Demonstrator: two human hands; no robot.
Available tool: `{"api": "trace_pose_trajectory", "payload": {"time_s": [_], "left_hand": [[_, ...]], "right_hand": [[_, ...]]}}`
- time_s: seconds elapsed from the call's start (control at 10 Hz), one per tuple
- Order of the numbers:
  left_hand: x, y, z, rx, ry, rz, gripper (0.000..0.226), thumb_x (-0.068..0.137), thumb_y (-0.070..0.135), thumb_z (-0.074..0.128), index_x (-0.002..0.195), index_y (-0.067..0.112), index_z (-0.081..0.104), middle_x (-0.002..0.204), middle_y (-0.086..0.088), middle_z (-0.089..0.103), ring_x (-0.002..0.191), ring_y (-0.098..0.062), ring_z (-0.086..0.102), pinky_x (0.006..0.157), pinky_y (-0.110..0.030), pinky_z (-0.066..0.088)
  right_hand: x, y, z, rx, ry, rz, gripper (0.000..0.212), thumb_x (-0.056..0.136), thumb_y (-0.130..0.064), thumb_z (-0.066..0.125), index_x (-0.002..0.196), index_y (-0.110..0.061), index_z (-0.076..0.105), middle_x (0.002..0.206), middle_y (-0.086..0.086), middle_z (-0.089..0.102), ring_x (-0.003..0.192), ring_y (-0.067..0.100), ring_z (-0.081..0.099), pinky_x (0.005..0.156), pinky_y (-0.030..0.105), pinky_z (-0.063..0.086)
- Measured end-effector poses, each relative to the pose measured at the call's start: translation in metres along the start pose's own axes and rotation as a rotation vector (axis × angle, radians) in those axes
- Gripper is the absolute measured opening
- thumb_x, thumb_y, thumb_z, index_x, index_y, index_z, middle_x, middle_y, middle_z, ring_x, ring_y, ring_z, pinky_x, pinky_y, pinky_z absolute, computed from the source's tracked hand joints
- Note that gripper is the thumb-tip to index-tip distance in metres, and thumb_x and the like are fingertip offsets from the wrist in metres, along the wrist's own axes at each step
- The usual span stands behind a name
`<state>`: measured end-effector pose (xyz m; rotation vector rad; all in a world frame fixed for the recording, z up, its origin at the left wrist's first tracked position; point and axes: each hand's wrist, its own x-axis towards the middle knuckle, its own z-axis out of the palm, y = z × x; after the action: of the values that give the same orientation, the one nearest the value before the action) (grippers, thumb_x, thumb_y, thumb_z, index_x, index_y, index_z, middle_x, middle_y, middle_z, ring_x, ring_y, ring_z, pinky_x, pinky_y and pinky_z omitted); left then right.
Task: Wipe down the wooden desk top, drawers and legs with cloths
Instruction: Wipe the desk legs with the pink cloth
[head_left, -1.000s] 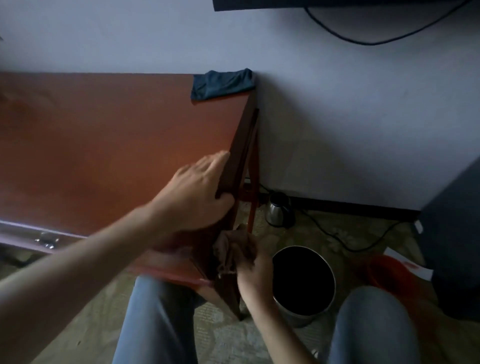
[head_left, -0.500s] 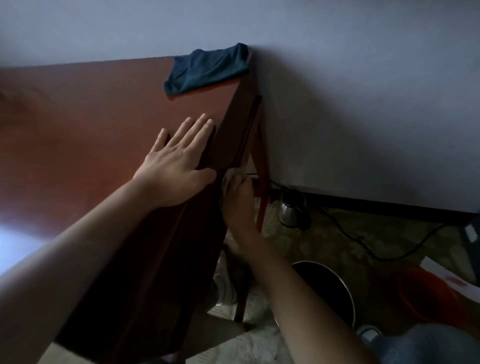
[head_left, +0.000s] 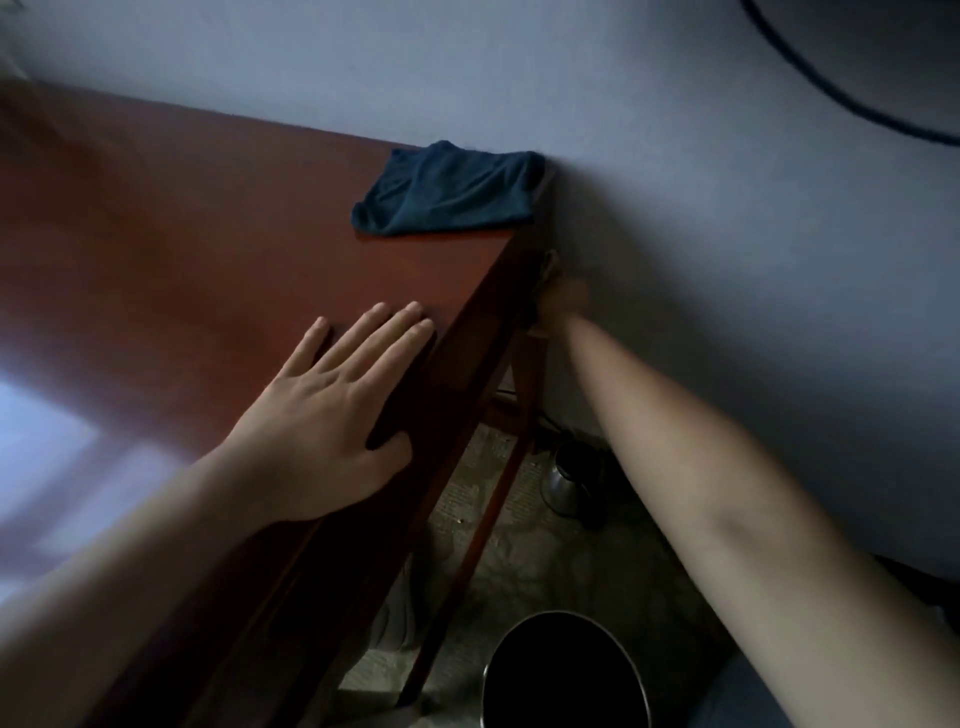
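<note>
Head view: The left hand (head_left: 322, 415) lies flat on the wooden desk top (head_left: 171, 260) near its right edge, fingers straight, thumb hooked over the edge. The right hand (head_left: 558, 304) reaches along the desk's side panel (head_left: 467, 364) close to the wall; a pale cloth (head_left: 548, 262) shows at its fingertips against the far corner, but the grip is too dark and blurred to tell. A dark blue cloth (head_left: 452, 192) lies crumpled on the far right corner of the desk top, touching the wall. Below stand a desk leg (head_left: 488, 509), a metal kettle (head_left: 563, 483) and a round bin (head_left: 566, 670).
</note>
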<state>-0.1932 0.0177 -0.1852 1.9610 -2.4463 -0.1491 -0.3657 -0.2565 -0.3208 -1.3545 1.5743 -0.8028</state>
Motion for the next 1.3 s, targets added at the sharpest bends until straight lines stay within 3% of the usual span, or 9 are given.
{"api": "trace_pose_trajectory", "payload": {"time_s": [0.2, 0.4, 0.5, 0.7, 0.8, 1.0, 1.1, 1.2, 1.3], "left_hand": [[0.028, 0.051, 0.007, 0.324, 0.165, 0.011, 0.085, 0.08, 0.037, 0.037, 0.158, 0.002, 0.03, 0.168, -0.018, 0.024, 0.157, -0.035, 0.02, 0.125, -0.056, 0.022], [0.083, 0.097, 0.072, 0.666, -0.056, -0.147, 0.07, 0.106, 0.034, 0.01, 0.158, -0.009, -0.008, 0.166, -0.031, -0.015, 0.155, -0.045, -0.014, 0.124, -0.055, -0.015], [0.084, 0.089, 0.111, 1.001, -0.074, -0.225, 0.089, 0.109, 0.05, 0.022, 0.15, -0.017, -0.02, 0.156, -0.043, -0.027, 0.148, -0.056, -0.022, 0.119, -0.064, -0.017], [0.089, 0.088, 0.129, 1.211, -0.052, -0.238, 0.073, 0.093, 0.021, 0.003, 0.154, -0.013, -0.016, 0.16, -0.041, -0.02, 0.153, -0.051, -0.011, 0.123, -0.059, -0.007], [0.09, 0.087, 0.135, 1.27, -0.045, -0.222, 0.074, 0.09, 0.022, -0.002, 0.155, -0.013, -0.015, 0.161, -0.04, -0.02, 0.152, -0.053, -0.011, 0.124, -0.059, -0.005], [0.092, 0.081, 0.14, 1.335, -0.078, -0.218, 0.08, 0.09, 0.03, 0.006, 0.156, -0.009, -0.017, 0.162, -0.035, -0.024, 0.15, -0.058, -0.015, 0.121, -0.066, -0.011], [0.093, 0.078, 0.144, 1.306, -0.045, -0.214, 0.084, 0.097, 0.042, 0.015, 0.157, -0.008, -0.014, 0.164, -0.034, -0.021, 0.151, -0.057, -0.013, 0.121, -0.067, -0.011], [0.096, 0.074, 0.148, 1.283, -0.016, -0.197, 0.088, 0.1, 0.051, 0.017, 0.157, -0.01, -0.012, 0.164, -0.035, -0.019, 0.154, -0.05, -0.011, 0.124, -0.063, -0.007], [0.096, 0.074, 0.146, 1.277, -0.045, -0.199, 0.083, 0.102, 0.047, 0.011, 0.157, -0.011, -0.01, 0.163, -0.036, -0.018, 0.155, -0.048, -0.01, 0.125, -0.059, -0.005]], "right_hand": [[0.013, 0.022, -0.013, -0.187, -0.037, -0.072, 0.041, 0.111, -0.023, 0.036, 0.14, -0.003, 0.056, 0.139, 0.016, 0.06, 0.125, 0.031, 0.06, 0.084, 0.028, 0.051], [-0.007, 0.074, -0.028, -0.117, -0.081, -0.147, 0.027, 0.1, -0.022, 0.055, 0.117, -0.002, 0.059, 0.105, 0.014, 0.062, 0.084, 0.019, 0.057, 0.068, 0.018, 0.045], [-0.008, 0.106, -0.015, -0.245, -0.181, -0.543, 0.032, 0.078, -0.013, 0.062, 0.109, -0.003, 0.059, 0.107, 0.013, 0.06, 0.086, 0.015, 0.057, 0.075, 0.029, 0.046], [0.044, 0.125, 0.007, -0.605, 0.244, -1.801, 0.025, 0.105, -0.012, 0.056, 0.092, -0.007, 0.077, 0.095, 0.012, 0.073, 0.091, 0.031, 0.068, 0.086, 0.042, 0.058], [0.092, 0.143, 0.019, -0.948, 0.207, -1.925, 0.018, 0.088, -0.006, 0.075, 0.106, -0.004, 0.076, 0.111, 0.013, 0.075, 0.104, 0.031, 0.069, 0.104, 0.045, 0.052], [0.108, 0.22, 0.034, -1.544, 0.08, -1.73, 0.061, 0.094, -0.02, 0.059, 0.149, 0.003, 0.044, 0.156, 0.017, 0.045, 0.147, 0.033, 0.029, 0.128, 0.041, -0.002], [0.114, 0.273, 0.056, -1.537, 0.001, -1.487, 0.077, 0.106, -0.052, 0.04, 0.163, -0.015, 0.004, 0.171, 0.012, -0.004, 0.158, 0.025, -0.009, 0.119, 0.012, -0.008], [0.115, 0.293, 0.071, -1.892, -0.183, -1.491, 0.076, 0.104, -0.055, 0.039, 0.164, -0.017, 0.012, 0.171, 0.01, 0.004, 0.158, 0.032, -0.005, 0.121, 0.039, -0.026], [0.098, 0.243, 0.052, -1.776, -0.196, -1.529, 0.046, 0.095, -0.049, 0.06, 0.137, -0.031, 0.065, 0.142, -0.01, 0.061, 0.143, 0.016, 0.044, 0.119, 0.056, -0.025]]}}
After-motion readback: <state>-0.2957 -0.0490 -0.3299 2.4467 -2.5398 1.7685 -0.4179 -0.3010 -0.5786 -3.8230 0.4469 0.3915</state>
